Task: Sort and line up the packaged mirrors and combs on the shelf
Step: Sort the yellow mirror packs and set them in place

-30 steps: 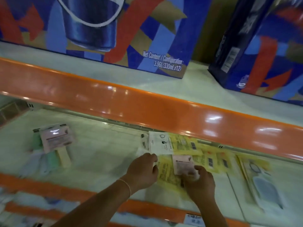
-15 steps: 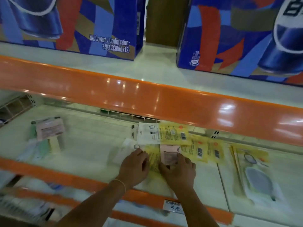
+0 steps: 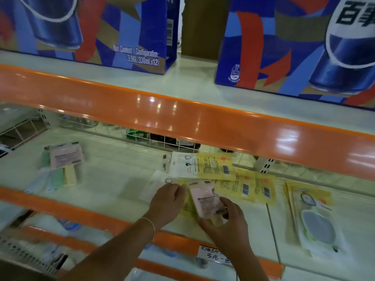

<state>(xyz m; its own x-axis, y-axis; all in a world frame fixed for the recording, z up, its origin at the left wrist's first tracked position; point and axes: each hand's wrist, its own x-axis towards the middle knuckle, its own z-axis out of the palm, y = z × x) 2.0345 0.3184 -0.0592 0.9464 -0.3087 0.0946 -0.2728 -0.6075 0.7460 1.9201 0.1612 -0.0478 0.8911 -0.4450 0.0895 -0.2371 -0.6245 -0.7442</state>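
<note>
On the middle shelf (image 3: 113,179), a small stack of packets (image 3: 63,165) lies toward the left end. Near the centre, overlapping flat packets (image 3: 233,175) fan rightward toward the back. In front of them, near the front edge, the left hand (image 3: 167,203) rests on a packet beside the right hand (image 3: 225,218), which holds a small packet (image 3: 205,197) above the fan. Packaged mirrors (image 3: 316,220) lie stacked at the right end. Two large cartons (image 3: 101,27) stand on the shelf above.
</note>
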